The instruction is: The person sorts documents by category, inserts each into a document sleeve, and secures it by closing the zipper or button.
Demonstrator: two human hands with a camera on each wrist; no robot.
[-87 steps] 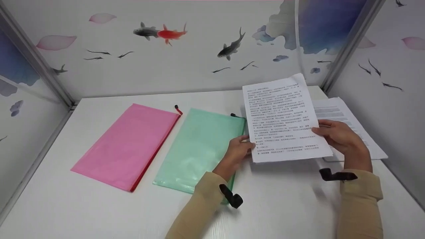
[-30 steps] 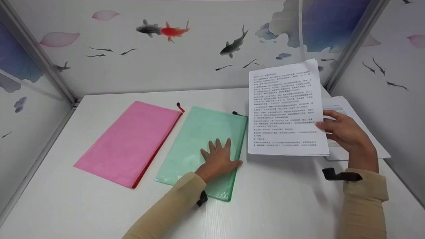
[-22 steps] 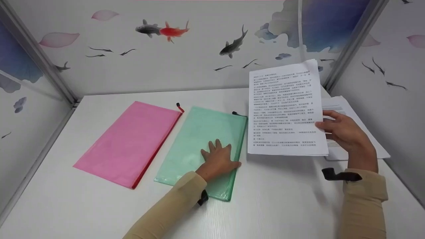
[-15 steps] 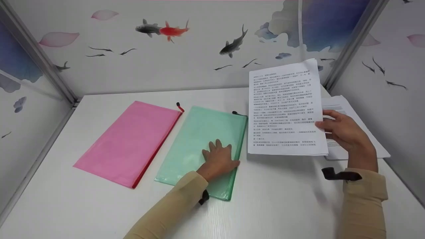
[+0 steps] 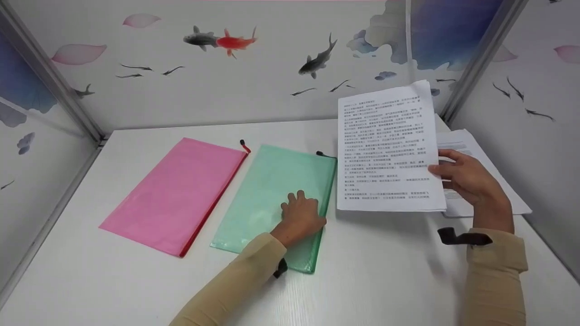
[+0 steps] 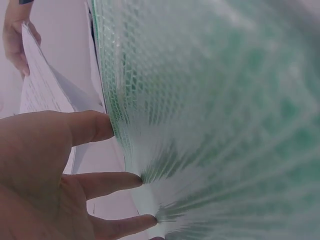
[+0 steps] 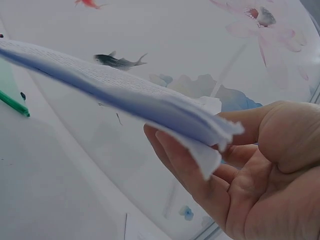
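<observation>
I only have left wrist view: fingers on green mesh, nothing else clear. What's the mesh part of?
Observer: A green zip pouch lying flat on the white table; the left hand rests on it near its right edge.
Operator: Anything beside it?
Observer: A pink zip pouch lies to its left, close alongside.
Operator: Right hand?
Observer: The right hand holds a stack of printed sheets raised above the table, thumb on the front.
Operator: More paper around?
Observer: Yes, more printed paper lies on the table behind that hand.
</observation>
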